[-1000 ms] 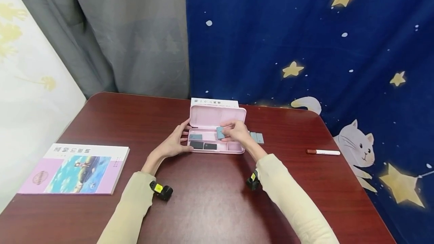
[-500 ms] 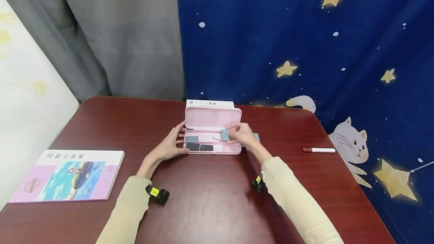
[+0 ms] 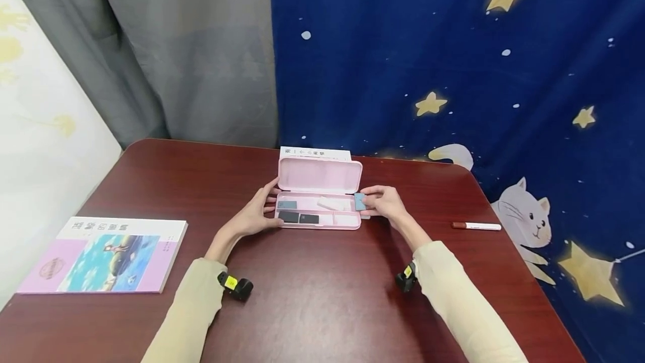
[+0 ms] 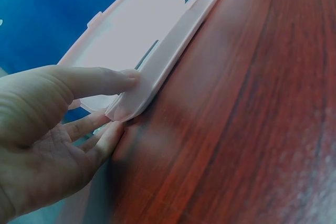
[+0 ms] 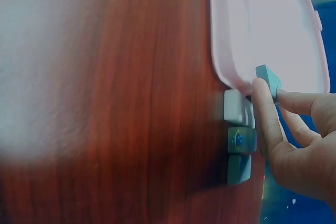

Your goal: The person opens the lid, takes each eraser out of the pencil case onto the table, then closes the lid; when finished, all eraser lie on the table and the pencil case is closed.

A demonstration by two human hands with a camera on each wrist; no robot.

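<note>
An open pink pencil case stands toward the back of the table, its lid raised. My left hand grips the case's left end, thumb on the front rim and the other fingers along the side. Between thumb and fingers, my right hand pinches a blue-grey eraser-like block at the case's right end. Inside the case lie a blue-grey block, two dark blocks and a white piece. Beside the right end, a white block, a picture-marked block and a grey-green block stand in a row.
A book with a purple and blue cover lies at the table's left. Behind the raised lid is a white book or box with printed characters. A marker with a brown cap lies at the right.
My right hand has moved right with the pinched block, from above the case's compartment to its right end. The white piece in the case now shows fully. My left hand keeps its grip.
</note>
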